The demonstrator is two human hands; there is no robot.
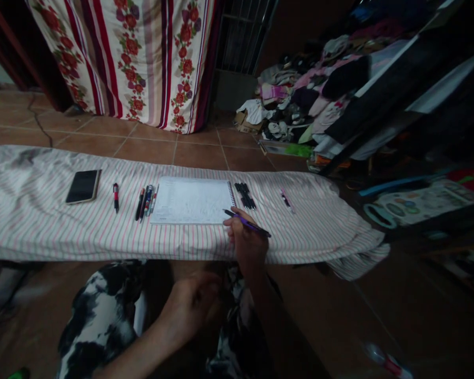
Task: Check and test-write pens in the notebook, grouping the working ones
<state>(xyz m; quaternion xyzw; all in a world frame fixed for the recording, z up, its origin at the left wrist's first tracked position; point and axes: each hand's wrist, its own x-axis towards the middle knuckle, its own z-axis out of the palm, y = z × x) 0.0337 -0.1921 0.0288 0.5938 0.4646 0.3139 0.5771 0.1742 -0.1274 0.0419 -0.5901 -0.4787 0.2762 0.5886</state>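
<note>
My right hand (245,237) is closed around a purple-and-black pen (255,227), its tip at the lower right corner of the spiral notebook (193,200). The open page is pale, with faint marks. Below the table edge, over my lap, my left hand (193,300) is loosely curled, with nothing visible in it and its fingers in shadow. Several black pens (245,196) lie right of the notebook's spiral, and a pink-and-black pen (287,201) farther right. To the left are several pens (145,204) side by side, and a red-and-black pen (116,197) apart.
A phone (82,186) lies screen up at the left of the striped cloth (197,245) covering the low table. Beyond hangs a floral curtain (150,63). Piled clothes (312,95) fill the back right. A bottle (387,360) is on the floor at lower right.
</note>
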